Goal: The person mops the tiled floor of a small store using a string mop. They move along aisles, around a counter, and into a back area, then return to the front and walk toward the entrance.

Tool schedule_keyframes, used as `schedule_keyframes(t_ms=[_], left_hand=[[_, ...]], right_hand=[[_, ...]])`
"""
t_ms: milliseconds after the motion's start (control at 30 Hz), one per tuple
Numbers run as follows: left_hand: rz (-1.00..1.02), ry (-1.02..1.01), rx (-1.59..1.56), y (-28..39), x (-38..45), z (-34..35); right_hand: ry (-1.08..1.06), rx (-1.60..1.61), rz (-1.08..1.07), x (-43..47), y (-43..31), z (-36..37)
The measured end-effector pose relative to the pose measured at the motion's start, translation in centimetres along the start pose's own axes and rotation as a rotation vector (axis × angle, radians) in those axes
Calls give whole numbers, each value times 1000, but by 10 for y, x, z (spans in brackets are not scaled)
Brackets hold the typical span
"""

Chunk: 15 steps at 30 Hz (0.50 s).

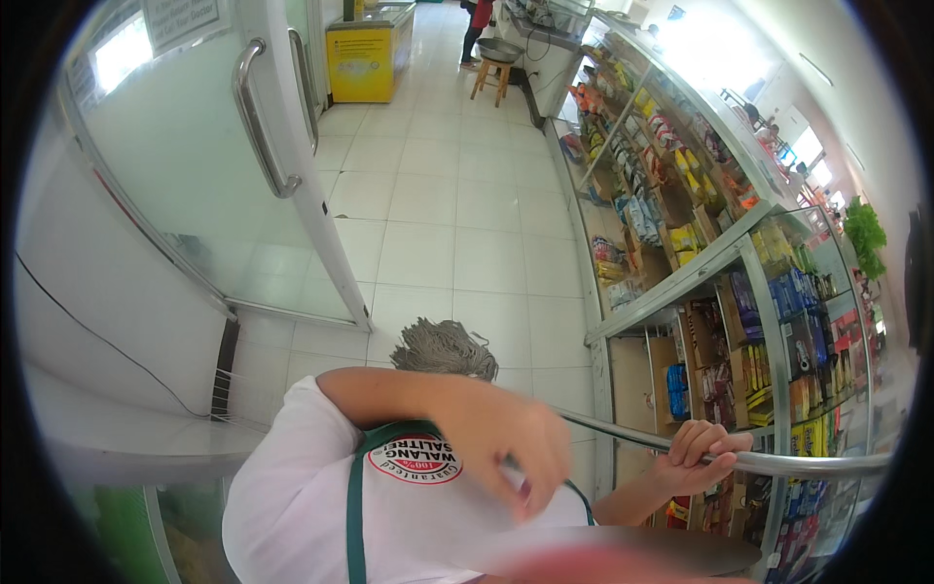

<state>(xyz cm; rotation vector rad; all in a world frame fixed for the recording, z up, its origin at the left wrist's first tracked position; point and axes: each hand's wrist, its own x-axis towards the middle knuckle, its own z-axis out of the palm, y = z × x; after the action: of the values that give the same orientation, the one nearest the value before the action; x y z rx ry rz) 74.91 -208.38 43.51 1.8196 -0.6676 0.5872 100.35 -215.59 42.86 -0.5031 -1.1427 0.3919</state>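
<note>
My right hand (702,454) grips a shiny metal pole (627,434) at the right, its fingers curled over the top. The pole runs left and passes out of sight behind my left forearm. Just beyond that forearm a grey string mop head (445,349) shows on the white tiled floor (489,255); any join between it and the pole is hidden. My left hand (522,452) is motion-blurred before my white shirt (306,496), fingers bent with a gap beside the thumb. Whether it holds something cannot be made out. Green apron straps (355,518) cross the shirt.
A frosted glass door (219,197) with a metal handle (266,120) stands at the left. Glass display cases (664,292) of packaged snacks line the right. Farther off are a yellow chest freezer (363,66), a wooden stool (492,80) bearing a metal basin (500,50), and a person (478,33).
</note>
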Motion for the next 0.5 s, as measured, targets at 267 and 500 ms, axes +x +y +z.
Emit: schedule_keyframes(t_ms=[267, 500], left_hand=[[-966, 477, -735, -174, -199, 63], [-1224, 265, -759, -214, -306, 144]], right_hand=[[-36, 14, -15, -3, -4, 20], [-67, 79, 19, 8, 13, 24]])
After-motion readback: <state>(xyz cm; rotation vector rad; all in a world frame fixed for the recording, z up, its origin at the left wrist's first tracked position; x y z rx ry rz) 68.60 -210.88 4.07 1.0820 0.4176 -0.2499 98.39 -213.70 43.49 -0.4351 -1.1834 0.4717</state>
